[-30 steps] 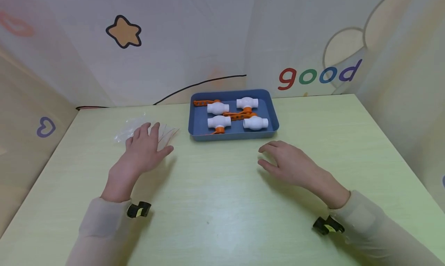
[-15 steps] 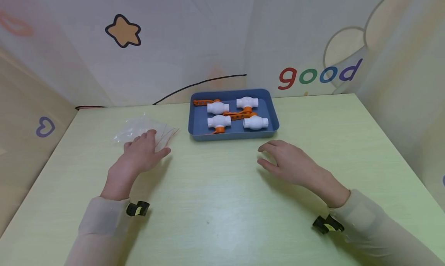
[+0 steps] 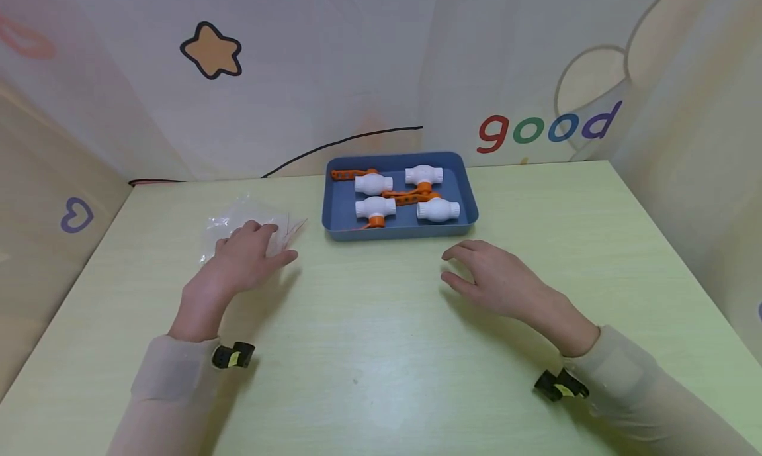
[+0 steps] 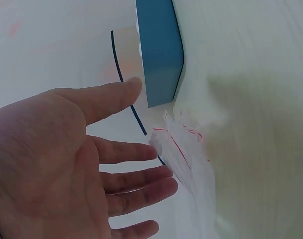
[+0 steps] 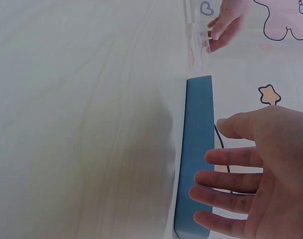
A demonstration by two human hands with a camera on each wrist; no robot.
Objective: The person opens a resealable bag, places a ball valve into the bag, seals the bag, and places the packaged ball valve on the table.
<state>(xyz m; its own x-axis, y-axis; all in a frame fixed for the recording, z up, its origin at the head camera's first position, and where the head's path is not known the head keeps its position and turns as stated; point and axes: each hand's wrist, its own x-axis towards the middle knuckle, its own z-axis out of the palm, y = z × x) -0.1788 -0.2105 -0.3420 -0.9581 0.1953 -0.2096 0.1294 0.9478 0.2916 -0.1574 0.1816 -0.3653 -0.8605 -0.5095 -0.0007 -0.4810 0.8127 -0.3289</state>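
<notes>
Clear zip-lock bags (image 3: 241,212) with red seal lines lie at the left of the table. My left hand (image 3: 241,261) is over their near side, fingers extended and thumb spread to the right. In the left wrist view its fingertips (image 4: 166,185) are right at the bags (image 4: 183,149), the thumb apart from them. My right hand (image 3: 497,277) hovers in front of the tray's right end, holding nothing, its fingers relaxed and slightly bent. Several white plastic ball valves (image 3: 438,210) with orange handles lie in a blue tray (image 3: 399,233) at the back middle.
The pale green table (image 3: 369,350) ends at a printed curtain (image 3: 333,65) behind the tray and at both sides. Black wrist cameras (image 3: 233,355) sit at both sleeves. The tray's front wall (image 5: 196,149) stands close beyond the right fingers.
My left hand has come down onto the bags, its fingers lower and nearer. The bags have shifted slightly to the right and toward me. My right hand has stayed in place.
</notes>
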